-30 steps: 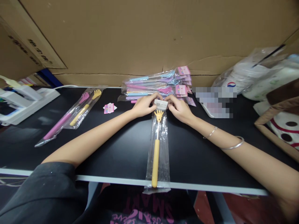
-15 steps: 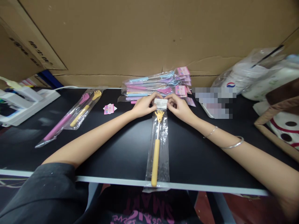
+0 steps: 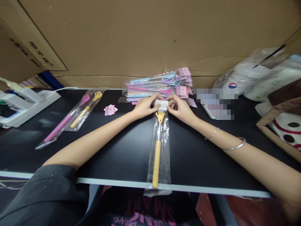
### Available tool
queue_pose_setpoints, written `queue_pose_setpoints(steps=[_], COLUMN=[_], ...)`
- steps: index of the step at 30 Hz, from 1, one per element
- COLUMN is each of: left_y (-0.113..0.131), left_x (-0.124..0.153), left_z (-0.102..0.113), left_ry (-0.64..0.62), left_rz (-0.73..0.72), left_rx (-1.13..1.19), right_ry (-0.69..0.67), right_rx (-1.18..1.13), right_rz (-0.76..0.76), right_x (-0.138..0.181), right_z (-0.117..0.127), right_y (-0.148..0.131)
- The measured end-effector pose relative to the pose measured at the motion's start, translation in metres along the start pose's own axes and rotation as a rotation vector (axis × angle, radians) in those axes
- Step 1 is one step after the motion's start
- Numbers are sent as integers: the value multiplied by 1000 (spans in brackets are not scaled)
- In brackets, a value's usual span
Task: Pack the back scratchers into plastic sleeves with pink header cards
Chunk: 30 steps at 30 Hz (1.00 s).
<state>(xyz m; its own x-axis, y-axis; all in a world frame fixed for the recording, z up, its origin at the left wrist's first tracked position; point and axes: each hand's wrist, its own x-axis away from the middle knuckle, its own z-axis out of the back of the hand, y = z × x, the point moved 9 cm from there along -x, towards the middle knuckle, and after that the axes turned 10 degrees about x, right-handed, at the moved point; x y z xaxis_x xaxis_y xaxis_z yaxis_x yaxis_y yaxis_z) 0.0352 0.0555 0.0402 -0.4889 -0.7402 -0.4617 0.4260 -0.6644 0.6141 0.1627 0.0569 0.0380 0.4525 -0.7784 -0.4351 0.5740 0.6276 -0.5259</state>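
A yellow back scratcher (image 3: pixel 156 163), enclosed in a long clear bag (image 3: pixel 166 153), was laid on the black table (image 3: pixel 199 160) just on the body side of both hands. Its small, finger-shaped head was turned toward them, joined by a thin silvery shaft to a smooth, thick handle; the shiny, crinkled bag was extended past the table's edge. The white card (image 3: pixel 161 105) at its top was pinched narrowly at one end by the left hand (image 3: pixel 145 106) and at the other by the right hand (image 3: pixel 180 108). Beyond the hands, bagged scratchers (image 3: pixel 150 84) were piled. Left of the left hand, a pink tag (image 3: pixel 109 110) was placed, and farther left, a bagged pink scratcher (image 3: pixel 60 125) was seen.
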Motion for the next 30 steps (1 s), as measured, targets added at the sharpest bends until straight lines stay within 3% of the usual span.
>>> queue_pose_setpoints(steps=[14, 30], left_y=[-4, -1], left_x=[-1, -1], left_z=[0, -1], left_ry=[5, -10], left_rz=[53, 21], left_rx=[-24, -33], right_ry=[-13, -39], right_rx=[178, 185], right_rz=[-44, -90], right_x=[2, -3], right_z=[0, -4], right_y=[-6, -2])
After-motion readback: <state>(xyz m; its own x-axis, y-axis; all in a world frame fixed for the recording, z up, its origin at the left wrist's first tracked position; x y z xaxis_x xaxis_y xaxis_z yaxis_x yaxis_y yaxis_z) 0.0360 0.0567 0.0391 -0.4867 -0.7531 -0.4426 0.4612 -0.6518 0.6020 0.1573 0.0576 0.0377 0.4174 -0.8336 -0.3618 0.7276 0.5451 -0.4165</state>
